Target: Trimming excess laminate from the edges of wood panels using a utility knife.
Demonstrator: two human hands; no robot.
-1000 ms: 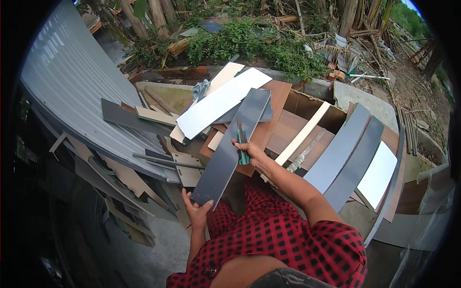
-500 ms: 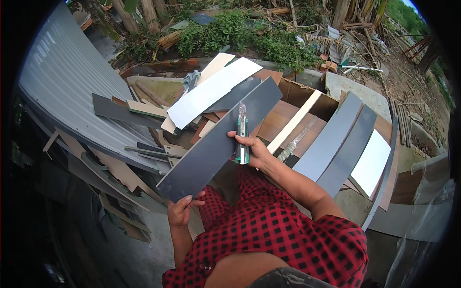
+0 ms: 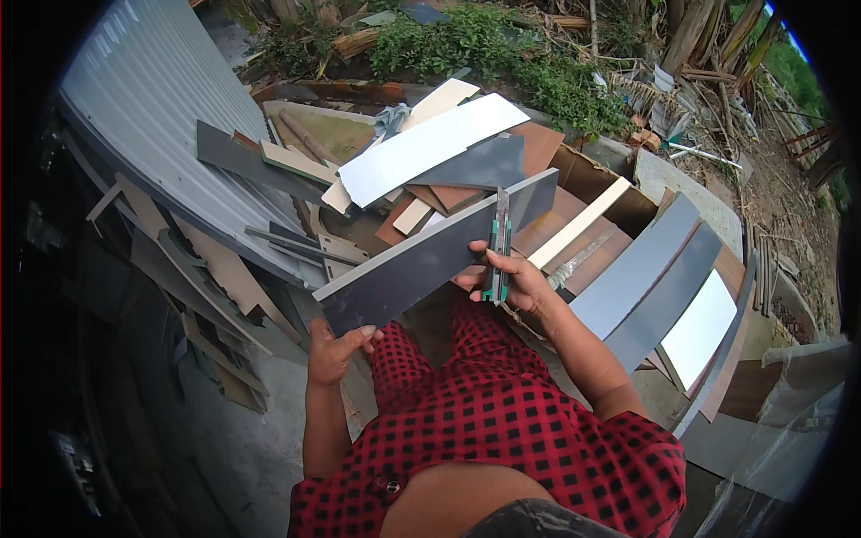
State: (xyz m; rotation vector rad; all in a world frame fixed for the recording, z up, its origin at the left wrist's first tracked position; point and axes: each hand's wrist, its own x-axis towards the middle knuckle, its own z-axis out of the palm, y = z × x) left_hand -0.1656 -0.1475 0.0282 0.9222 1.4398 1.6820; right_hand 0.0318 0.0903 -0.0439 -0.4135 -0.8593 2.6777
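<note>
Between my two hands is a long dark grey board [image 3: 404, 277], tilted so that its pale upper edge shows. My left hand [image 3: 334, 350] grips its near left end, the thumb lying on the dark face. My right hand [image 3: 511, 280] holds a green and black utility knife [image 3: 498, 260] upright, its blade pointing away from me. Some fingers of that hand reach toward the board behind the knife; whether they press on it is hard to see. A white board [image 3: 435, 148] lies on the offcut pile just beyond.
To the right, grey panels [image 3: 647, 269] and a white panel [image 3: 700, 316] rest on a brown sheet. A pale strip [image 3: 581, 222] lies beside an open cardboard box [image 3: 619, 184]. Corrugated metal [image 3: 170, 134] stands at the left, with offcuts [image 3: 215, 269] below. Plants grow beyond.
The board has tipped, so its pale edge now faces up, and its far end sits lower. My right hand has shifted slightly right with the knife. The whole view has also shifted.
</note>
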